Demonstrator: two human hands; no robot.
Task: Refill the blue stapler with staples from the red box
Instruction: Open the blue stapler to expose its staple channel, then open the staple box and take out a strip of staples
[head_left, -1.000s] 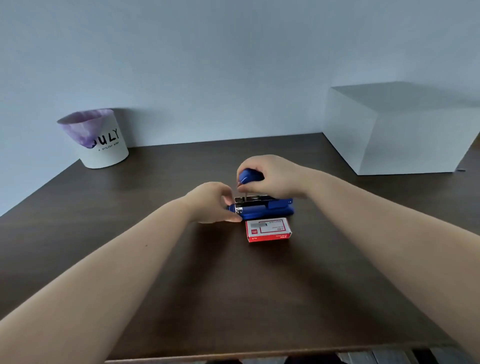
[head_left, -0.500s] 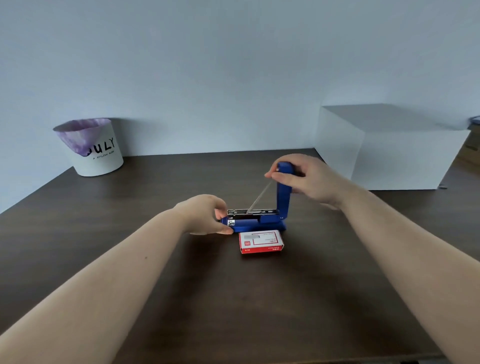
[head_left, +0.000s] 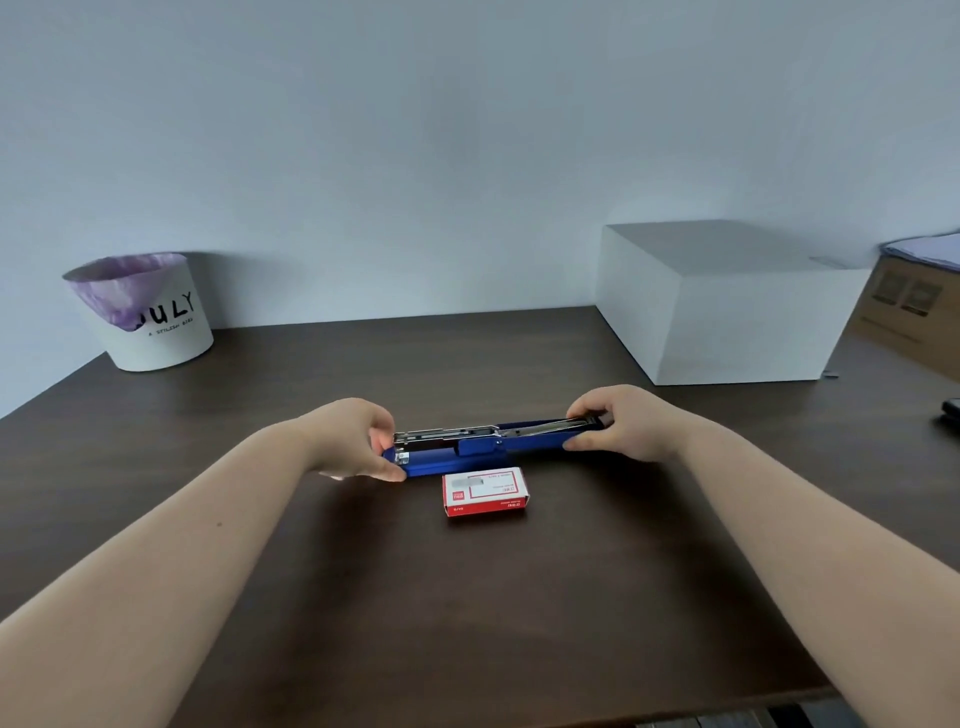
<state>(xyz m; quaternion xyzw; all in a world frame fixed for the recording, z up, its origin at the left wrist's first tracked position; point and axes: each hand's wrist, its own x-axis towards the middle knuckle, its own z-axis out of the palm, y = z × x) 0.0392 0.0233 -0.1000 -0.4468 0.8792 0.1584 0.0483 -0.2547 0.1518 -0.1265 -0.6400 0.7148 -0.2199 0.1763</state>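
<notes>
The blue stapler (head_left: 483, 451) lies folded fully flat on the dark wooden table (head_left: 467, 613), its metal staple channel facing up on the left half and its lid stretched out to the right. My left hand (head_left: 358, 439) pinches the front end of the base. My right hand (head_left: 621, 422) grips the far tip of the swung-out lid. The red staple box (head_left: 485, 491) rests closed on the table just in front of the stapler, touched by neither hand.
A white bin with a purple liner (head_left: 143, 312) stands at the back left. A large white box (head_left: 727, 301) sits at the back right, with a cardboard box (head_left: 914, 312) beyond it. A dark object (head_left: 950, 413) lies at the right edge.
My right hand has swung the stapler's lid from closed, through upright, down flat to the right. My left hand stayed on the front of the base. The red box has not moved.
</notes>
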